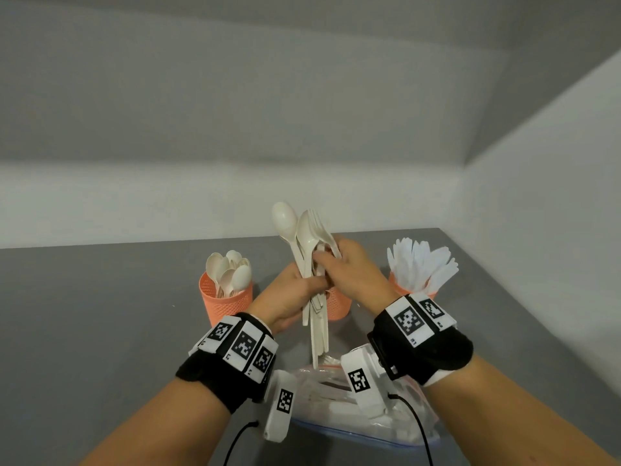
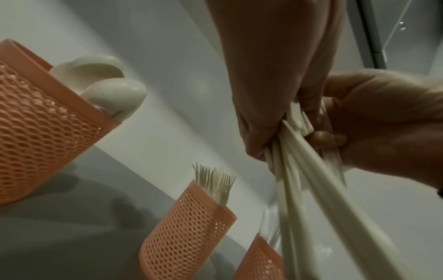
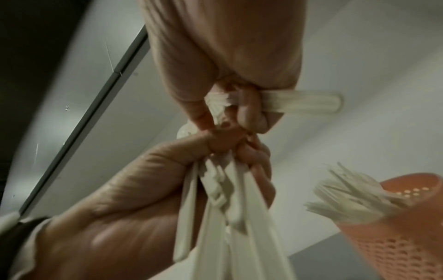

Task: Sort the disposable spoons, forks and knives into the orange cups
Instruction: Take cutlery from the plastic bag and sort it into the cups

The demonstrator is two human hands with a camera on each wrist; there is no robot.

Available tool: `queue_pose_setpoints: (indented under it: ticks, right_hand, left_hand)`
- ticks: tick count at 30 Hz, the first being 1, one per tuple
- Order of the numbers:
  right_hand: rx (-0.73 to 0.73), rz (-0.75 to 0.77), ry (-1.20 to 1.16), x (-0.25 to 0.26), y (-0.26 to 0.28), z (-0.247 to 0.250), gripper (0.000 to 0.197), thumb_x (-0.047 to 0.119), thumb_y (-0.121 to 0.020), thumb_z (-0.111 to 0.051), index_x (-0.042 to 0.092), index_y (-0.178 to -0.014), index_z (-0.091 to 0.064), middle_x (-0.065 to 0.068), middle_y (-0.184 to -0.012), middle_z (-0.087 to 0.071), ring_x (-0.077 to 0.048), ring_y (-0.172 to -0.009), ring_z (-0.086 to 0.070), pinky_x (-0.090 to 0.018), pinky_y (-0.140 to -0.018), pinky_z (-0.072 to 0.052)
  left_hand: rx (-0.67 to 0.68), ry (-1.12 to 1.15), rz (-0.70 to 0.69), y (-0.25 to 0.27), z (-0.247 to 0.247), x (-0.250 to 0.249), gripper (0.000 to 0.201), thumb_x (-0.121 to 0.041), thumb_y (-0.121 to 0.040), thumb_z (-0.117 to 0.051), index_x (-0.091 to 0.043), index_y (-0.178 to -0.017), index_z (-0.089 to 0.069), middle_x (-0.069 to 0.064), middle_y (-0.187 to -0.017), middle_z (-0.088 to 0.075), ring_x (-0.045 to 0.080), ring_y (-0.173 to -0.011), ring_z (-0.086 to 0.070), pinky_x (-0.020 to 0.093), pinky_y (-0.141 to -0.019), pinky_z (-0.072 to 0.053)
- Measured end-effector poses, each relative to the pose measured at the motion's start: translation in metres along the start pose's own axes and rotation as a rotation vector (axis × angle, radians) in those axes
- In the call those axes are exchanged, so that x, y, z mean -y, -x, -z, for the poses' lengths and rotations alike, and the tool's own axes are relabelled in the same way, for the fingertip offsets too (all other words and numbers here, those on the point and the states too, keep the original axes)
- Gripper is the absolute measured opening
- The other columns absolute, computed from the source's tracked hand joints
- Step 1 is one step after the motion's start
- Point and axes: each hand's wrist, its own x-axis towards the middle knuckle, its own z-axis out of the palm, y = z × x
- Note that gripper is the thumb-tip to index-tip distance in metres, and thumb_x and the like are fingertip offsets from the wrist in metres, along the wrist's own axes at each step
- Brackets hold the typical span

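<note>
My left hand (image 1: 311, 284) grips a bundle of cream spoons and forks (image 1: 317, 331) by the handles, heads up, above the table. My right hand (image 1: 325, 260) curls round the same bundle just above the left, fingers closed on several pieces. The left orange cup (image 1: 225, 297) holds spoons. The middle orange cup (image 1: 338, 302) is mostly hidden behind the hands; the left wrist view shows forks in the middle cup (image 2: 187, 227). Knives fan out of the right orange cup (image 1: 414, 290), which is also in the right wrist view as the knife cup (image 3: 395, 238).
A clear plastic bag (image 1: 336, 408) with more cutlery lies on the grey table (image 1: 100, 314) right in front of me, under my wrists. White walls close off the table at the back and on the right.
</note>
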Motion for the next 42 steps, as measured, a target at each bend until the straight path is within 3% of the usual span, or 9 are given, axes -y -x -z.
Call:
queue_pose_setpoints:
  ticks: [3,9,14,18,25,30,35,38,42]
  right_hand:
    - [-0.089,-0.086,-0.264,0.003,-0.004,0.01,0.012,0.021,-0.095,-0.04,0.012,-0.087,-0.044,-0.001,-0.072,-0.048,-0.015,-0.066,-0.049,-0.03,-0.067,-0.043]
    - [-0.372,0.002,-0.448,-0.012,-0.033,0.041,0.015,0.012,-0.099,-0.031,0.018,-0.093,-0.042,0.003,-0.075,-0.047,-0.01,-0.072,-0.048,-0.021,-0.069,-0.045]
    - [-0.353,-0.028,-0.491,-0.036,-0.045,0.035,0.025,0.005,-0.097,-0.03,0.016,-0.114,-0.043,0.001,-0.073,-0.045,-0.009,-0.062,-0.043,-0.021,-0.062,-0.04]
    - [-0.422,-0.017,-0.561,-0.048,-0.056,0.022,0.026,0.004,-0.094,-0.032,0.025,-0.099,-0.048,0.002,-0.07,-0.04,-0.011,-0.065,-0.041,-0.023,-0.07,-0.038]
    - [-0.257,-0.248,-0.306,-0.094,-0.062,-0.007,0.013,0.012,-0.092,-0.048,0.018,-0.104,-0.049,0.003,-0.088,-0.058,-0.023,-0.093,-0.06,-0.035,-0.084,-0.049]
    - [-0.233,-0.227,-0.007,-0.099,-0.063,-0.002,0.025,0.018,-0.096,-0.041,0.006,-0.116,-0.049,-0.01,-0.117,-0.049,-0.025,-0.11,-0.052,-0.031,-0.093,-0.04]
    - [-0.377,0.128,0.248,-0.066,-0.049,0.005,0.046,0.015,-0.092,-0.053,0.004,-0.134,-0.04,-0.014,-0.136,-0.035,-0.021,-0.121,-0.041,-0.02,-0.101,-0.027]
    - [0.013,0.217,0.118,-0.034,-0.03,0.001,0.063,0.01,-0.082,-0.066,0.011,-0.137,-0.036,-0.005,-0.122,-0.042,-0.012,-0.111,-0.044,-0.025,-0.101,-0.037]
    - [0.468,0.056,0.015,-0.013,-0.011,-0.021,0.087,0.002,-0.074,-0.072,0.015,-0.142,-0.019,0.011,-0.114,-0.045,0.002,-0.103,-0.048,0.0,-0.083,-0.039]
  left_hand:
    - [0.012,0.081,0.012,0.001,0.006,-0.001,0.017,0.002,-0.088,-0.055,-0.008,-0.1,-0.063,-0.001,-0.08,-0.072,0.011,-0.077,-0.067,0.024,-0.075,-0.054]
    - [-0.156,0.252,0.091,0.001,0.026,0.004,0.016,0.003,-0.089,-0.052,-0.009,-0.097,-0.06,-0.001,-0.057,-0.06,0.007,-0.05,-0.056,0.02,-0.052,-0.05]
    - [-0.125,0.331,0.109,0.003,0.038,0.002,0.021,-0.002,-0.09,-0.051,-0.014,-0.107,-0.058,0.001,-0.069,-0.064,0.01,-0.057,-0.057,0.029,-0.063,-0.051]
    - [-0.127,0.382,0.095,0.002,0.046,-0.001,0.021,-0.002,-0.092,-0.048,-0.015,-0.107,-0.056,0.002,-0.072,-0.066,0.01,-0.059,-0.058,0.034,-0.071,-0.055]
    - [-0.098,0.369,0.13,0.004,0.05,-0.005,0.041,0.009,-0.091,-0.043,-0.01,-0.073,-0.075,0.006,-0.073,-0.071,0.011,-0.064,-0.066,0.03,-0.077,-0.056]
    - [-0.184,0.285,0.117,0.002,0.049,-0.004,0.02,0.007,-0.09,-0.049,-0.01,-0.097,-0.057,0.005,-0.069,-0.067,0.011,-0.058,-0.061,0.027,-0.064,-0.055]
    - [-0.363,0.044,0.101,-0.008,0.039,0.001,0.015,-0.005,-0.088,-0.06,-0.009,-0.077,-0.051,0.0,-0.054,-0.049,0.011,-0.051,-0.05,0.025,-0.057,-0.049]
    - [-0.442,0.03,0.01,-0.016,0.034,0.001,0.015,-0.005,-0.088,-0.061,-0.007,-0.079,-0.049,0.005,-0.06,-0.052,0.016,-0.057,-0.053,0.029,-0.06,-0.05]
    - [-0.466,0.004,-0.02,-0.02,0.017,-0.002,0.04,-0.023,-0.089,-0.061,0.0,-0.119,-0.046,0.019,-0.101,-0.063,0.025,-0.092,-0.067,0.039,-0.081,-0.056]
